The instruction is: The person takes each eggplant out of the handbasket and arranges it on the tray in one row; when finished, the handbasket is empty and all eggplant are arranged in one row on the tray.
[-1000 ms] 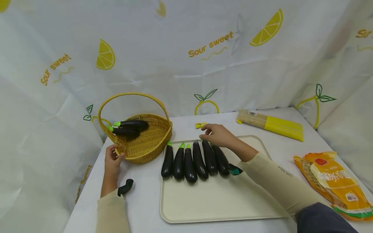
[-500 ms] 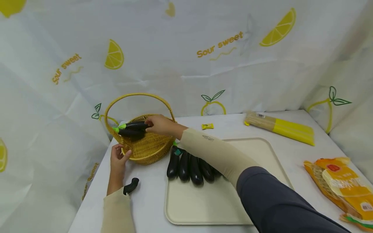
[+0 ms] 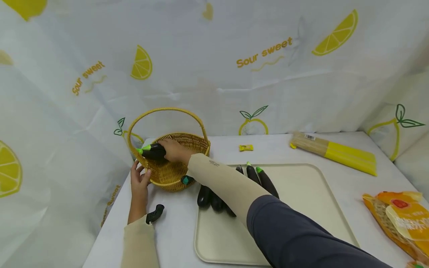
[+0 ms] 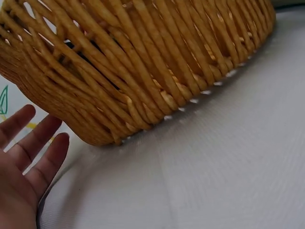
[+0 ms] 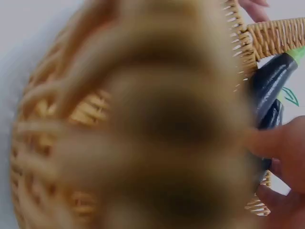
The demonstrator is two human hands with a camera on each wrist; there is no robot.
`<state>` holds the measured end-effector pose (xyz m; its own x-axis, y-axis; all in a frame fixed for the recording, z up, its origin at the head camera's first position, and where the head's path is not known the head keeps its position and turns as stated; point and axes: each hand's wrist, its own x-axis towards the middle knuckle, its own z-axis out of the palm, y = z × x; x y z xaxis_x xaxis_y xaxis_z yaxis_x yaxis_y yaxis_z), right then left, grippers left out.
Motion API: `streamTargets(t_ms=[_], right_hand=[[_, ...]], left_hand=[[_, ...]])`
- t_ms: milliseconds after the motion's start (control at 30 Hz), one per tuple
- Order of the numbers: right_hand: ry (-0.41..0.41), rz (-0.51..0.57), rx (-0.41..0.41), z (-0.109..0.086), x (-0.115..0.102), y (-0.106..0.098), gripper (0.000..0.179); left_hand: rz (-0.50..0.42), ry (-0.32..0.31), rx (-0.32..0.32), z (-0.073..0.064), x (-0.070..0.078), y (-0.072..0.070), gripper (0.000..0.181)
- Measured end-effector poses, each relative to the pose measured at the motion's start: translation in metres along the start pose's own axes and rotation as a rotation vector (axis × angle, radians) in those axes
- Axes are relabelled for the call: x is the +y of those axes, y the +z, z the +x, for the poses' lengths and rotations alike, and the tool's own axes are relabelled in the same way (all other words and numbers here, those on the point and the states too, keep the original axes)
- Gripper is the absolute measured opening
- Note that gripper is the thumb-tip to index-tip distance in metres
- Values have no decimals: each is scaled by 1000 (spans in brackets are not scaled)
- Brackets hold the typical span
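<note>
A wicker basket (image 3: pixel 173 185) with a tall hoop handle stands at the left of the table. My right hand (image 3: pixel 175 151) reaches inside it and grips a dark eggplant (image 3: pixel 155 152) with a green stem end; a second eggplant lies against it. In the right wrist view, the thumb and fingers close around the eggplant (image 5: pixel 271 83), while blurred wicker covers much of the picture. My left hand (image 3: pixel 139 183) is at the basket's left end, thumb by the rim. The left wrist view shows its fingers (image 4: pixel 47 164) spread and fairly straight beside the wicker wall (image 4: pixel 157 62).
A beige tray (image 3: pixel 301 212) carries several eggplants (image 3: pixel 267 182), partly hidden beneath my right sleeve. Behind the tray lies a small yellow packet (image 3: pixel 246 147). A long pack of noodles (image 3: pixel 335 150) is at the back right, with an orange bag (image 3: pixel 399 219) nearer on the right.
My right hand has swung left from above the tray into the basket and taken hold of an eggplant there. The eggplants in the basket have shifted. My left hand stays at the basket.
</note>
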<state>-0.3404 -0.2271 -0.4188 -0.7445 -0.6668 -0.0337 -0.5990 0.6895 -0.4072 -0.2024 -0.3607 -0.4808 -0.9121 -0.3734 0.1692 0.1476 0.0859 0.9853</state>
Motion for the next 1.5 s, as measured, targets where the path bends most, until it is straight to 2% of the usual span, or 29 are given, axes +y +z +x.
streamTargets(t_ms=[133, 233, 333, 433, 667, 900, 967, 1100, 1333, 1500], right_hand=[[37, -82, 47, -4, -1, -3, 49], [99, -87, 35, -6, 1, -3, 49], [146, -76, 20, -6, 6, 1, 54], [135, -72, 29, -7, 13, 5, 56], [151, -77, 63, -13, 19, 3, 39], [148, -38, 70, -16, 23, -7, 39], [128, 12, 77, -21, 23, -15, 40], [109, 200, 89, -42, 23, -36, 48], [55, 471, 82, -97, 28, -62, 52], [38, 620, 79, -142, 47, -69, 51]], left_hand=[[22, -27, -19, 8, -8, -1, 65], [-24, -38, -45, 14, -19, -2, 68], [-37, -41, -73, 13, -25, -1, 70], [-23, -49, -86, 10, -26, 0, 71], [-34, -78, -105, 11, -26, 3, 76], [-58, -51, -130, 14, -25, 6, 77], [-82, -44, -132, 14, -24, 6, 76], [-128, -28, -138, 16, -24, 5, 70], [-172, -39, -121, 22, -24, -2, 54], [-148, -42, -103, 20, -21, -7, 53]])
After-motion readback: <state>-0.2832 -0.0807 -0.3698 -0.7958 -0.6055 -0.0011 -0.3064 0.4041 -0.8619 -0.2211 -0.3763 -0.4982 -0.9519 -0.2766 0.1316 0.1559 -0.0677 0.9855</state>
